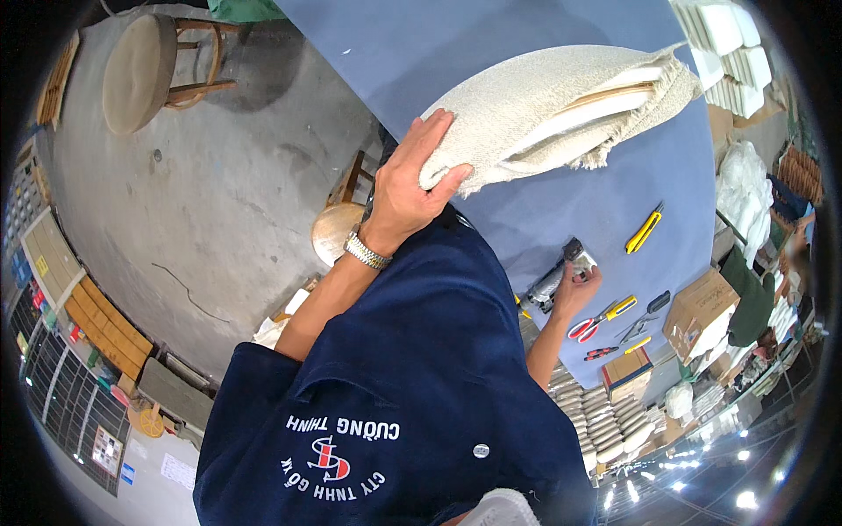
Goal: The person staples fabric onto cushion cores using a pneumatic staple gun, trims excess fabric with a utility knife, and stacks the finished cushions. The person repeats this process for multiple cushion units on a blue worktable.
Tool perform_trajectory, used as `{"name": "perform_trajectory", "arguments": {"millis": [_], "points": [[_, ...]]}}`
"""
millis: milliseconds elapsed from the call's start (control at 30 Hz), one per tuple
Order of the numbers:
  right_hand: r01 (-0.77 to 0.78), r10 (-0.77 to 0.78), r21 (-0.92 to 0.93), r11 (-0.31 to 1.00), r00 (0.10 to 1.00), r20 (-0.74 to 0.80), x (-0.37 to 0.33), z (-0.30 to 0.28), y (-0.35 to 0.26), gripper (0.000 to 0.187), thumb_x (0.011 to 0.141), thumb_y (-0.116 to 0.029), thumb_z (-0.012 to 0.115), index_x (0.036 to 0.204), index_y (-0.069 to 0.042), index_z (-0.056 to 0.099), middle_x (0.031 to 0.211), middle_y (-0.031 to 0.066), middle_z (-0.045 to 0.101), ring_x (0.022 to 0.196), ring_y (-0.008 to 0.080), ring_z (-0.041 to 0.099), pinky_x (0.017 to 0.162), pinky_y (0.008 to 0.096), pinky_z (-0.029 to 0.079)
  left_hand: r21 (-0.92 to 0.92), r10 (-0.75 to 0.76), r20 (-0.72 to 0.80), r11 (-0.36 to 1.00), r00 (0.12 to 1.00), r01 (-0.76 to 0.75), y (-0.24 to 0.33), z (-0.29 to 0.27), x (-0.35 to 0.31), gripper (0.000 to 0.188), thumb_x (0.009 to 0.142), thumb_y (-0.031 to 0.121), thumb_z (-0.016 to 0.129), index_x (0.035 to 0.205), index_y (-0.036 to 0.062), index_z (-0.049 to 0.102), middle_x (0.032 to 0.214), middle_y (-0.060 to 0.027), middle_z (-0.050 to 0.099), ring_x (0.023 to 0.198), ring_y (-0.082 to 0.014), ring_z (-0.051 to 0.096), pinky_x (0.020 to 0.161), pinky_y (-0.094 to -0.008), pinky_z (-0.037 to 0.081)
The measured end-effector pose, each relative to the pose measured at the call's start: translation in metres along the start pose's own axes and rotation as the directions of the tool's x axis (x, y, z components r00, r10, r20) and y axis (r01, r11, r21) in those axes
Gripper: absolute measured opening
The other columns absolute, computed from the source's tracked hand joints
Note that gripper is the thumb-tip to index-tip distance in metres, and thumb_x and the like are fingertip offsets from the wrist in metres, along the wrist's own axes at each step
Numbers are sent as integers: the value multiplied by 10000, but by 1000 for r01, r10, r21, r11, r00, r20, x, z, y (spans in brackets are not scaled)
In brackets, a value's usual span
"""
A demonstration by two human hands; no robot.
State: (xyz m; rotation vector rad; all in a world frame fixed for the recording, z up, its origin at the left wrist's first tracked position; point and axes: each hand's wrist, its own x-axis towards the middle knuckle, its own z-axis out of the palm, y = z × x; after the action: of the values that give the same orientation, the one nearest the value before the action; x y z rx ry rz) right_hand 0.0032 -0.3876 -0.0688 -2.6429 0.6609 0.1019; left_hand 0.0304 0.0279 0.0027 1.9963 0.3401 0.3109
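Observation:
My left hand grips the near left edge of a seat pad wrapped in coarse beige fabric, thumb and fingers pressing on the cloth. The pad is tipped up on a blue-grey table. Along its right part the fabric gapes, showing white padding and a thin wooden edge, with frayed threads hanging. Lower right, my right hand is closed around a silver and black staple gun at the table's near side. Part of the tool is hidden behind the fingers.
Right of the staple gun lie a yellow utility knife, red-and-yellow-handled cutting tools and a red-handled screwdriver. A cardboard box and stacked pads stand beyond the table. A round stool is on the floor at left.

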Motion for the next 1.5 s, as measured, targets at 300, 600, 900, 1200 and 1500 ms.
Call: {"name": "perform_trajectory", "arguments": {"millis": [300, 600, 900, 1200, 1500], "points": [[-1, -25, 220, 976, 993, 115, 20, 0, 24, 860, 811, -64, 776, 1564, -13, 362, 1384, 211, 571, 1207, 323, 593, 1036, 388, 475, 46, -29, -13, 998, 999, 30, 4, 6, -8, 681, 865, 300, 828, 1445, 51, 571, 1436, -204, 607, 1367, -408, 544, 1132, -448, 459], [533, -694, 458, 712, 636, 338, -32, -81, -207, 609, 865, -48, 742, 1431, 45, 536, 1410, 207, 612, 1283, 294, 607, 1087, 385, 459, 90, 5, -57, 996, 998, 0, -3, 12, -13, 718, 853, 388, 820, 1447, 76, 563, 1424, -190, 613, 1323, -463, 558, 1089, -487, 501], [553, -790, 564, 613, 422, 444, -45, -65, -267, 636, 795, 0, 731, 1407, 41, 565, 1378, 185, 640, 1242, 257, 642, 1064, 359, 485, 57, 6, -22, 998, 1000, -5, -1, 9, -14, 731, 824, 217, 826, 1479, 81, 531, 1467, -170, 587, 1365, -435, 529, 1121, -472, 476], [524, -766, 561, 640, 387, 512, -45, -54, -275, 641, 784, -8, 726, 1407, 6, 576, 1365, 166, 646, 1216, 247, 656, 1043, 343, 490, 34, 28, 32, 999, 999, -29, -8, 6, -12, 862, 722, 101, 829, 1516, 115, 492, 1503, -159, 554, 1381, -465, 497, 1142, -481, 458], [356, -653, 548, 757, 439, 616, -52, -55, -295, 616, 793, -96, 756, 1386, -48, 597, 1315, 172, 677, 1212, 286, 677, 1009, 351, 504, -39, 2, 121, 999, 993, 3, -2, -2, -7, 878, 685, -58, 717, 1522, 60, 478, 1523, -205, 522, 1421, -407, 478, 1232, -492, 346]]}}
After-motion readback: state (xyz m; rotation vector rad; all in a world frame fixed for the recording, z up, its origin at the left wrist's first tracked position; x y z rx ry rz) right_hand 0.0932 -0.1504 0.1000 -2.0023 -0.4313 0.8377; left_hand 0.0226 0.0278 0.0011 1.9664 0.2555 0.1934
